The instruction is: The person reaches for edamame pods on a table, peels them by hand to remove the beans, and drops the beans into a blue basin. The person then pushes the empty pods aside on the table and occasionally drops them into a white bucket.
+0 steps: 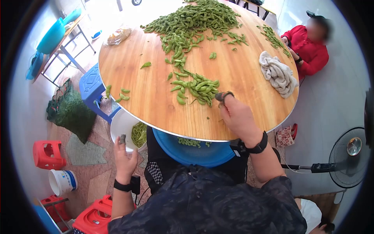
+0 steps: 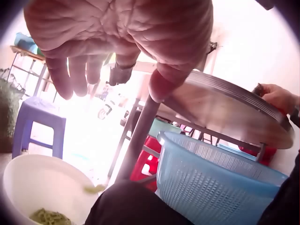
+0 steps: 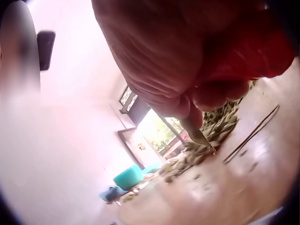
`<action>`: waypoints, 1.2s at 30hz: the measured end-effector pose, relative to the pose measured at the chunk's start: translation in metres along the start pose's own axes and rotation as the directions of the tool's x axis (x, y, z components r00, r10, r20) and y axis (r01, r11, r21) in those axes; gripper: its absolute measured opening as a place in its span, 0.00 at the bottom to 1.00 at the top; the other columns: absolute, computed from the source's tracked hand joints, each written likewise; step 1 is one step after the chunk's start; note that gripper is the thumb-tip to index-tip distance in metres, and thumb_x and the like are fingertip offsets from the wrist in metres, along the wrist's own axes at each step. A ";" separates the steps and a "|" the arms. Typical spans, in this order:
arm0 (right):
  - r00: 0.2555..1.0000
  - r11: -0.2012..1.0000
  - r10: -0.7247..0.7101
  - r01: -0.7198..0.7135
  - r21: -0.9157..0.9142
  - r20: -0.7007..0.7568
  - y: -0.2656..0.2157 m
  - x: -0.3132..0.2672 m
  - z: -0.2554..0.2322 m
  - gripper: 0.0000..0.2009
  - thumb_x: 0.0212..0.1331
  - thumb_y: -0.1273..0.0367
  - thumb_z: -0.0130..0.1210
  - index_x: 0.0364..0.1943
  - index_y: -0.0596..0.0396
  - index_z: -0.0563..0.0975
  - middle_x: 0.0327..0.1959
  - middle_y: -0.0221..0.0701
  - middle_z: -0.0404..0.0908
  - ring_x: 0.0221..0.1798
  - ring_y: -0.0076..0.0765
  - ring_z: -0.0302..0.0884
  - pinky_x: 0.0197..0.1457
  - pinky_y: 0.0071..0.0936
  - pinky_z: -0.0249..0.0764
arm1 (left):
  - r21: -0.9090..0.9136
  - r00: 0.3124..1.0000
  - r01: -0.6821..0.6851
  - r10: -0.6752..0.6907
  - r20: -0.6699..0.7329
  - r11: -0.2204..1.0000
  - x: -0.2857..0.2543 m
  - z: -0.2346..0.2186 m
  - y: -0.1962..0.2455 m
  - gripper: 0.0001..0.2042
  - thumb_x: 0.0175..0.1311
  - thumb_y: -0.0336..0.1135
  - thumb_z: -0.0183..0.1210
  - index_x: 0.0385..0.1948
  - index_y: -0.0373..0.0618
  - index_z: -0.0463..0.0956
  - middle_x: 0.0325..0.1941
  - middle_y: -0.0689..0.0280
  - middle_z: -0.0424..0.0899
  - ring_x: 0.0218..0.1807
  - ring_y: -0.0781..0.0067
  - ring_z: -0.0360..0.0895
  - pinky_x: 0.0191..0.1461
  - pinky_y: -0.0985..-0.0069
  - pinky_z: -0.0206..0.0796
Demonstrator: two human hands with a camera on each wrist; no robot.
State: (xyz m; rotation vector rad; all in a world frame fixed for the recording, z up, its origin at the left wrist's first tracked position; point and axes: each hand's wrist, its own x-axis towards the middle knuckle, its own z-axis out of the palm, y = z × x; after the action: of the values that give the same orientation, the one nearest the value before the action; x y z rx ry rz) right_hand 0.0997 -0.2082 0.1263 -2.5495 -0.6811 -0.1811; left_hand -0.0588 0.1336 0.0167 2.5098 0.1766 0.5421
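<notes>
My R hand is pinching a green pod just above the surface, right by the near pile of pods. My L hand is hanging open w/ nothing in its grasp, palm facing the white bucket, which is holding more pods. A blurred pod is showing near the bucket's rim. The blue basket is sitting partly under the surface's edge, w/ green bits inside.

You have a teal basin beyond the blue stool, leftward — and a red stool nearer you.
</notes>
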 end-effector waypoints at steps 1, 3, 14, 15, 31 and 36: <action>0.997 0.988 0.075 -0.076 0.134 0.015 -0.004 -0.002 -0.003 0.07 0.59 0.72 0.52 0.41 0.57 0.72 0.33 0.40 0.79 0.32 0.45 0.80 0.34 0.35 0.76 | 0.060 0.998 0.001 0.002 -0.055 0.998 -0.001 -0.008 0.001 0.23 0.54 0.30 0.60 0.53 0.33 0.70 0.50 0.47 0.75 0.53 0.46 0.72 0.57 0.61 0.64; 0.992 0.898 0.086 -0.117 0.424 0.090 -0.023 -0.010 -0.009 0.09 0.60 0.73 0.53 0.44 0.58 0.73 0.34 0.37 0.80 0.34 0.38 0.80 0.36 0.30 0.76 | -0.303 0.979 0.192 -0.161 0.125 0.933 0.005 -0.016 0.029 0.19 0.60 0.29 0.56 0.54 0.33 0.70 0.47 0.54 0.79 0.50 0.60 0.76 0.54 0.70 0.66; 0.978 0.757 -0.170 0.049 0.651 0.124 -0.052 -0.053 0.008 0.13 0.59 0.74 0.54 0.47 0.63 0.71 0.34 0.40 0.80 0.32 0.35 0.81 0.35 0.25 0.75 | -0.482 0.455 0.875 0.410 0.791 -0.040 0.040 0.031 0.135 0.11 0.73 0.37 0.46 0.47 0.42 0.71 0.37 0.69 0.77 0.39 0.80 0.73 0.43 0.81 0.64; 0.996 0.749 -0.075 0.021 0.662 0.053 -0.052 -0.056 0.010 0.12 0.60 0.73 0.53 0.46 0.63 0.71 0.32 0.39 0.80 0.30 0.36 0.81 0.33 0.26 0.74 | -0.488 0.480 0.869 0.401 0.781 -0.090 0.038 0.034 0.133 0.11 0.72 0.35 0.47 0.50 0.41 0.70 0.36 0.68 0.76 0.37 0.78 0.72 0.42 0.80 0.64; 0.928 0.589 -0.010 -0.296 0.752 0.374 -0.041 -0.080 0.033 0.08 0.63 0.75 0.40 0.45 0.58 0.64 0.22 0.27 0.73 0.17 0.19 0.67 0.20 0.18 0.65 | -0.739 0.735 0.597 0.156 0.660 0.313 0.015 0.053 0.140 0.07 0.71 0.32 0.50 0.45 0.41 0.69 0.35 0.73 0.74 0.34 0.86 0.69 0.38 0.86 0.63; 0.916 0.627 0.041 -0.334 0.704 0.398 -0.044 -0.077 0.031 0.05 0.61 0.75 0.45 0.37 0.62 0.62 0.22 0.39 0.72 0.23 0.36 0.72 0.28 0.32 0.68 | -0.766 0.787 0.486 0.172 0.593 0.421 0.013 0.050 0.145 0.05 0.69 0.30 0.51 0.41 0.41 0.69 0.35 0.75 0.73 0.34 0.90 0.66 0.38 0.88 0.61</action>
State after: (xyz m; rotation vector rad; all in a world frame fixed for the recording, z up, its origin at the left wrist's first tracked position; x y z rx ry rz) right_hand 0.0116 -0.1934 0.0991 -1.7872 -0.4514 0.5516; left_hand -0.0246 -0.0092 0.0626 1.3994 -0.1059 -0.2742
